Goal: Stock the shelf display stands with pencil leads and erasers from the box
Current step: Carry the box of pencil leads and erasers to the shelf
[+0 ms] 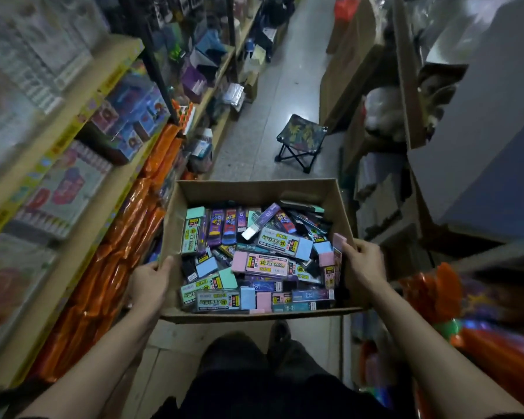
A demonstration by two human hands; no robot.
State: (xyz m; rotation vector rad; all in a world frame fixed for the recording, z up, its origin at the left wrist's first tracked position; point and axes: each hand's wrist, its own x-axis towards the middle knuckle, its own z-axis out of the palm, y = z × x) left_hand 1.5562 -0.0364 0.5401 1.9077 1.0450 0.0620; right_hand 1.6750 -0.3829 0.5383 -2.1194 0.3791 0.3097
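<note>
Right now you hold the cardboard box [254, 192] up in front of you. Your left hand [150, 281] grips its left wall, thumb hooked over the rim, and your right hand [365, 261] grips the right wall. Packs of pencil leads and erasers [265, 266] lie jumbled inside. A folding stool [301, 134] stands on the floor [254, 140] ahead.

A stationery shop aisle: stocked shelves [73, 164] with yellow price strips run left of the folding stool [301, 140], stacked cartons [348, 71] to its right.
</note>
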